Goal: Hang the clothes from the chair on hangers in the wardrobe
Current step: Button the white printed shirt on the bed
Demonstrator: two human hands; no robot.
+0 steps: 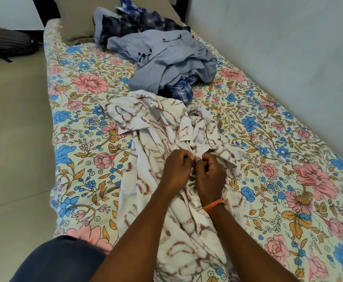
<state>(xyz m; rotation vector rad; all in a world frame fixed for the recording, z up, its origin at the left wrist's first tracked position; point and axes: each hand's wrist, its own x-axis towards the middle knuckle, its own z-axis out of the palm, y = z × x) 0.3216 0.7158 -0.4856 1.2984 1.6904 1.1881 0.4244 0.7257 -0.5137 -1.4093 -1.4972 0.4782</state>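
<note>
I am looking down at a bed covered by a cream sheet printed with large pink and blue flowers (pixel 89 123), and everything here is placed relative to that sheet. Spread along its middle, running toward me, lies a crumpled white cotton shirt with reddish-brown marbled streaks (pixel 146 127), collar end away from me. My left hand (pixel 176 169) and my right hand (pixel 209 176), which has an orange thread band at the wrist, meet knuckle to knuckle over the shirt's front, just below its collar. Both sets of fingers are curled tight and pinching the front edges of the cloth together, most likely working a button, though the button itself is hidden. Further up the sheet, beyond the shirt's collar, sits a heap of pale grey-blue button-up shirts (pixel 170 58) with a blue checked cloth (pixel 181 89) poking out beneath. Beyond that, near a beige pillow at the head of the sheet, lies a dark blue mottled garment (pixel 126 23). No hanger, chair or wardrobe is in view. I judge the task to be early: nothing I can see is hung, and every garment visible remains to be done.
</note>
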